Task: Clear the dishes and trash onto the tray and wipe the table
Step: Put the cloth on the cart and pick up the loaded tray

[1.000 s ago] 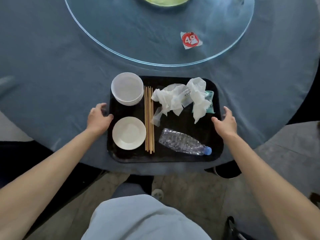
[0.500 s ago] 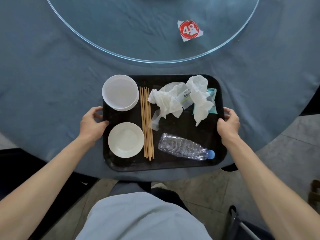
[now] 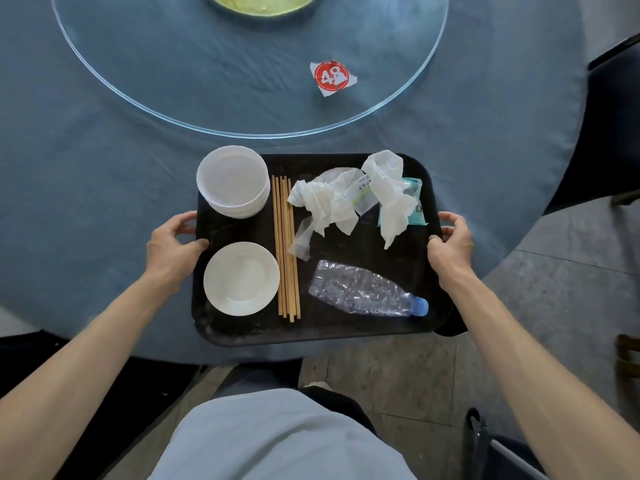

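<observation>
The left hand (image 3: 173, 249) grips the left edge of the black tray (image 3: 363, 327), thumb laid on the rim and fingers curled under it. The right hand (image 3: 452, 242) grips the right edge the same way, thumb on top, fingers wrapped round the side. The tray sits between them at the near edge of the round table (image 3: 86, 168), its near side past the table's edge, over the floor.

On the tray I count two stacked white bowls (image 3: 233, 181) at the far left corner, and one small white plate (image 3: 241, 278) just in front of them. Beside these lies one bundle of wooden chopsticks (image 3: 285, 247), several sticks side by side, running front to back; I cannot count them surely. To the right are crumpled white napkins (image 3: 329, 202), a heap I cannot separate, with one clear wrapper (image 3: 363, 195) among them and one teal packet (image 3: 417, 202) partly under them. One crushed clear plastic bottle (image 3: 360, 289) with a blue cap lies on its side at the near right.

Farther out, the blue cloth carries one glass turntable (image 3: 207, 81), with one red number tag (image 3: 330, 77) reading 48 on it and one green dish (image 3: 261, 3) at its middle.
</observation>
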The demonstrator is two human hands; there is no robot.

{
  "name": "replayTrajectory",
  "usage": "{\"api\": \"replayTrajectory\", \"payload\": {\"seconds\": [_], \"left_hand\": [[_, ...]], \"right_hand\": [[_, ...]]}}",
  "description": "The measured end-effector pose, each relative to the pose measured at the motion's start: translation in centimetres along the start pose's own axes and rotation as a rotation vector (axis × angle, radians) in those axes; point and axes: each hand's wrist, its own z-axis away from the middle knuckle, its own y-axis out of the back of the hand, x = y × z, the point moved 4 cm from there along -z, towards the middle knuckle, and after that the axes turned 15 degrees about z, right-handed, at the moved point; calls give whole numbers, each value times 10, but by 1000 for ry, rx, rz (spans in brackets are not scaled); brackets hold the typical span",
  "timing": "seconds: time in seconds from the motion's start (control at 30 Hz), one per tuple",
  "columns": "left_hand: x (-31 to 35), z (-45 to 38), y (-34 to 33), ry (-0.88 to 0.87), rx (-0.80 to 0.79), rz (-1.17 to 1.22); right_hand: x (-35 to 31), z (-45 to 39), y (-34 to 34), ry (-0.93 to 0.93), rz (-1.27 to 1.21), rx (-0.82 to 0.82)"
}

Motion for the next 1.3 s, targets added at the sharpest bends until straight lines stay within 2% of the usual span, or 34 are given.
{"api": "replayTrajectory", "payload": {"seconds": [0.3,0.57,0.9,1.3], "left_hand": [[57,37,-41,-160,-167,-41],[113,112,-118,-278,-387,-35],[172,249,-241,-441,-705,-174],[191,476,-389,-631,-1112,-269]], "right_hand": [[63,47,83,-81,-84,159],[152,123,188,-224,-157,364],[297,250,305,-422,-223,580],[456,424,412,-730,-256,865]]}}
